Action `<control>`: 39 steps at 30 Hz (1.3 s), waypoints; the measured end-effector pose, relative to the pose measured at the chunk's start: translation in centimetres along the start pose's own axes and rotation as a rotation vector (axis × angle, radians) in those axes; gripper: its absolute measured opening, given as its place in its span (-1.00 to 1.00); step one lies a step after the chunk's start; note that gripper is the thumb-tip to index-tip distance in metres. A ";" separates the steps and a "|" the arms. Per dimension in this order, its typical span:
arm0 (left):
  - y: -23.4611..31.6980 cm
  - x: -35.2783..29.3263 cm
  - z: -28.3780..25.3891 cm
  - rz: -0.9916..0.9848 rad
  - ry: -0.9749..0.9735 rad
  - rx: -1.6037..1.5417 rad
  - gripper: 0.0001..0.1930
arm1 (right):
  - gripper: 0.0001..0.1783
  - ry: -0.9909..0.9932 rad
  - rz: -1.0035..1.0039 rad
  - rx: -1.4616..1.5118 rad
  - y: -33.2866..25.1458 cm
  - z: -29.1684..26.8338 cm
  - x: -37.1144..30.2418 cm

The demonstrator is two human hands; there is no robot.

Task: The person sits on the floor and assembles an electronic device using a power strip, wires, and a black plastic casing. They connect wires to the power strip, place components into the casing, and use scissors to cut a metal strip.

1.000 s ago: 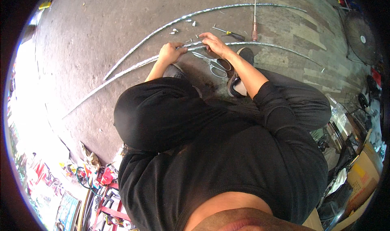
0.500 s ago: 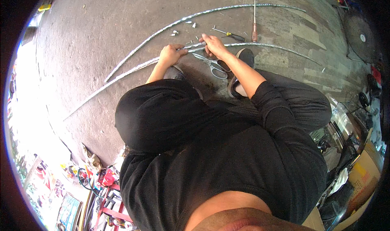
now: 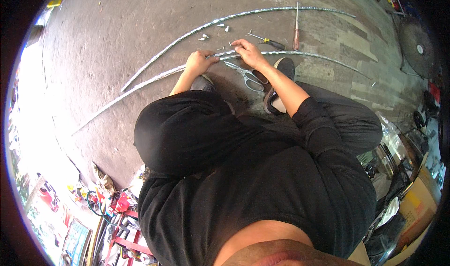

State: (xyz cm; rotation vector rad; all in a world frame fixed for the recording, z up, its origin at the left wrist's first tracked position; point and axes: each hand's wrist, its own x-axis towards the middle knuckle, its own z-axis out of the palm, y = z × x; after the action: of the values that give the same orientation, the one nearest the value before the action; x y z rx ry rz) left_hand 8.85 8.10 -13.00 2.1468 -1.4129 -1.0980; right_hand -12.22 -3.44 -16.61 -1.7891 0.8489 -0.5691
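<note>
Two long, thin silvery strips lie curved across the floor. My left hand (image 3: pixel 199 62) is closed on the nearer silvery strip (image 3: pixel 159 75), pinching it between thumb and fingers. A short way to the right, my right hand (image 3: pixel 251 54) bends over the same strip, its thumb side against it and its fingertips partly hidden. Between the hands the strip looks split into two strands. The farther silvery strip (image 3: pixel 187 33) lies untouched beyond. Just below the hands, scissors (image 3: pixel 247 77) rest with their blades apart near my right shoe (image 3: pixel 283 69).
Beyond my right hand lie a yellow-and-black screwdriver (image 3: pixel 272 42) and a long screwdriver with a reddish-brown handle (image 3: pixel 296 39). Small white pieces (image 3: pixel 227 29) are scattered near the far strip. A round fan (image 3: pixel 412 41) stands at far right, a cardboard box (image 3: pixel 415 210) lower right, clutter (image 3: pixel 124 205) lower left.
Both hands stay at nearly the same place on the strip. My right fingers have shifted slightly around it. The whole view has moved a little.
</note>
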 end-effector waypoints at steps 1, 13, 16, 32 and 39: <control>0.3 -0.1 0.0 -0.007 -0.005 0.000 -0.60 | -0.62 -0.041 0.151 0.008 0.1 0.0 0.2; -0.3 -0.4 0.2 0.014 0.027 0.004 -0.60 | -0.63 -0.129 0.537 0.042 -3.2 -0.8 1.0; 0.1 -0.3 -0.1 -0.011 -0.011 -0.009 -0.61 | -0.65 -0.047 0.367 -0.044 -2.4 -0.6 0.3; -0.4 -0.3 0.3 0.002 0.021 0.018 -0.62 | -0.62 -0.142 0.340 0.323 -1.8 -0.2 -0.3; -0.6 -0.5 0.1 -0.044 0.009 -0.041 -0.62 | -0.58 -0.332 0.670 0.352 -1.4 -0.5 2.8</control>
State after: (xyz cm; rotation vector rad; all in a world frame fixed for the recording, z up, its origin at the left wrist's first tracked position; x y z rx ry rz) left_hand 9.09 8.81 -13.28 2.1605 -1.3338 -1.1224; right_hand -10.38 -5.62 -15.11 -1.1372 0.9728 0.0225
